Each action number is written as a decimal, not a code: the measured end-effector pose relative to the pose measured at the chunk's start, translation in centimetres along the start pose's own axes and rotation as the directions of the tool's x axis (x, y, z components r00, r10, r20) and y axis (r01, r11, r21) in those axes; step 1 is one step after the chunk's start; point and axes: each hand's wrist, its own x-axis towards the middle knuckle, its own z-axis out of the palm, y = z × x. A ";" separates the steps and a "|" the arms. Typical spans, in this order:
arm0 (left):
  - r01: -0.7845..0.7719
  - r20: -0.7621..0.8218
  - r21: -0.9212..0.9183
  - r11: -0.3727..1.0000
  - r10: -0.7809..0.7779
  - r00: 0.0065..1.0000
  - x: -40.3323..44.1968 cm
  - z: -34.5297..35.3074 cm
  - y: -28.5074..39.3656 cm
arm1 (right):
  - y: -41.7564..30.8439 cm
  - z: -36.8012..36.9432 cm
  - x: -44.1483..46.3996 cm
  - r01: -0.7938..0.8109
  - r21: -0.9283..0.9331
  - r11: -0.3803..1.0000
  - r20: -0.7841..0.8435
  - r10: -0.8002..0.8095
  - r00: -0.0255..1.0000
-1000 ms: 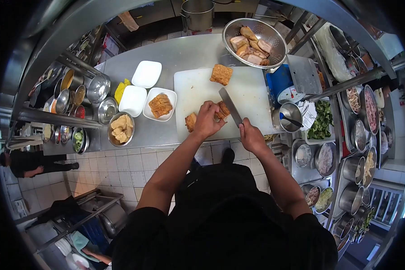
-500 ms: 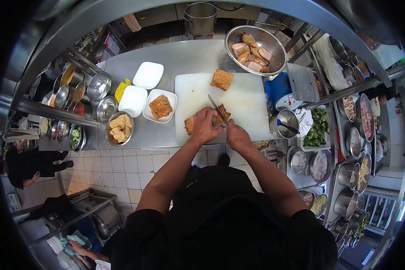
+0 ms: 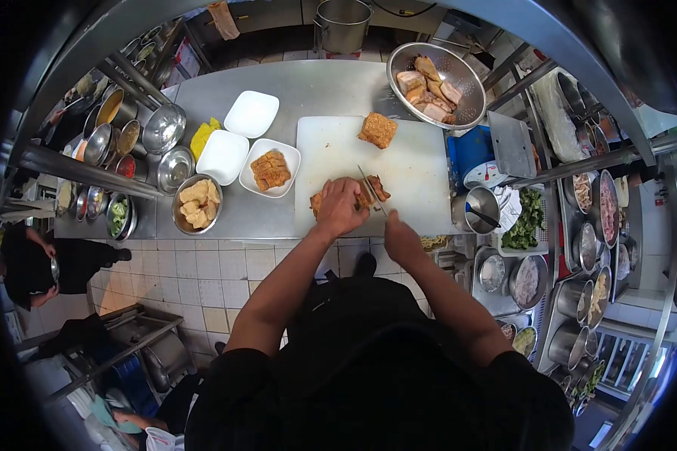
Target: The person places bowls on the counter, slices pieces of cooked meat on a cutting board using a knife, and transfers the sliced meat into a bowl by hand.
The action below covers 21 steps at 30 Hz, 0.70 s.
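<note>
On the white cutting board (image 3: 421, 169) lies a partly sliced slab of browned, crisp-skinned meat (image 3: 364, 199). My left hand (image 3: 341, 207) covers much of this slab and holds it down with curled fingers. Gripped in my right hand (image 3: 404, 240) is a kitchen knife (image 3: 371, 186), its blade slanting across the meat just right of my left fingers. A second browned slab (image 3: 377, 131) sits whole at the far side of the board. Left of the board, a white square bowl (image 3: 246, 179) has another browned piece in it.
A colander (image 3: 470, 83) with several meat chunks stands at the back right. White dishes (image 3: 223, 156) and a metal bowl of pale chunks (image 3: 198, 204) are on the left. A blue scale (image 3: 470, 154) and a metal pot (image 3: 482, 209) border the right. Another person (image 3: 53, 259) stands far left.
My right hand has drawn the knife back toward my body, and a gap shows between it and my left hand. My left hand stays on the meat. The view has shifted slightly.
</note>
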 end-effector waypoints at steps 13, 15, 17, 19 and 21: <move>-0.003 0.462 0.253 0.967 -0.119 0.879 7.4 2.2 5.4 | 5.1 -5.7 -14.8 -0.326 0.078 0.942 0.050 0.323 0.945; 0.012 0.395 0.186 0.982 -0.086 0.915 6.7 3.4 6.0 | 5.8 -4.9 -15.1 -0.351 0.105 0.930 -0.045 0.357 0.933; -0.142 0.176 -0.064 0.988 0.151 0.973 5.8 4.7 6.6 | 6.3 -4.3 -15.2 -0.341 0.163 0.926 -0.075 0.356 0.932; -0.172 0.170 0.110 0.979 0.152 0.974 4.6 4.1 6.7 | 6.7 -3.9 -14.7 -0.326 0.220 0.920 -0.129 0.358 0.925; -0.104 0.214 0.361 0.927 0.027 0.976 3.8 1.9 6.9 | 6.1 -4.4 -14.2 -0.306 0.241 0.921 -0.136 0.345 0.929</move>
